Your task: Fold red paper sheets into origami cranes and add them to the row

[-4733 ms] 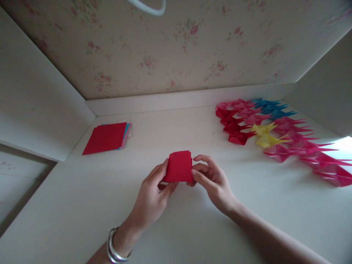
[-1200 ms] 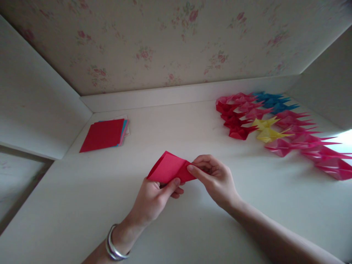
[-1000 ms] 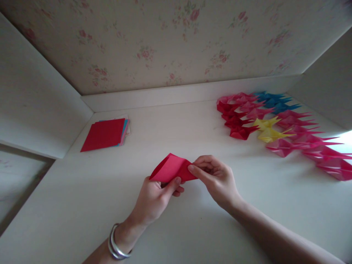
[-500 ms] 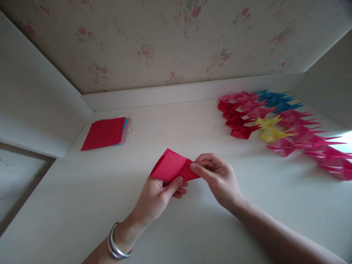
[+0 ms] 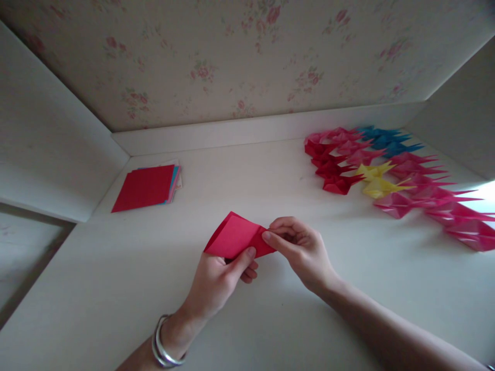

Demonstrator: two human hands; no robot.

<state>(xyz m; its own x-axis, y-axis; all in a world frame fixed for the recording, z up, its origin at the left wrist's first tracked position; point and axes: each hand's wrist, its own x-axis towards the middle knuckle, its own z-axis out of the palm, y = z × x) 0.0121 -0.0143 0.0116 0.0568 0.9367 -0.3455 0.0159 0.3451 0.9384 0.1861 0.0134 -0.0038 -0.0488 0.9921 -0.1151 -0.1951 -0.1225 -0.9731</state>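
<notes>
A folded sheet of red origami paper [image 5: 236, 236] is held up between my two hands, over the white table. My left hand [image 5: 220, 278] grips its lower edge, the thumb lying on the front and the fingers behind. At the paper's right end, my right hand [image 5: 299, 250] pinches the corner between thumb and fingers. The left end of the paper gapes a little between its layers. My right fingertips are partly hidden behind the thumb and the paper.
A stack of square paper [image 5: 145, 188], red on top, lies at the left. Several folded paper figures stand in rows at the right: red [image 5: 340, 184], yellow [image 5: 381, 188], blue [image 5: 386, 139] and pink [image 5: 469, 232]. A white ledge [image 5: 216, 129] runs along the flowered wall behind.
Both hands and the red paper have shifted slightly to the left in view. The grip of each hand on the paper looks the same.
</notes>
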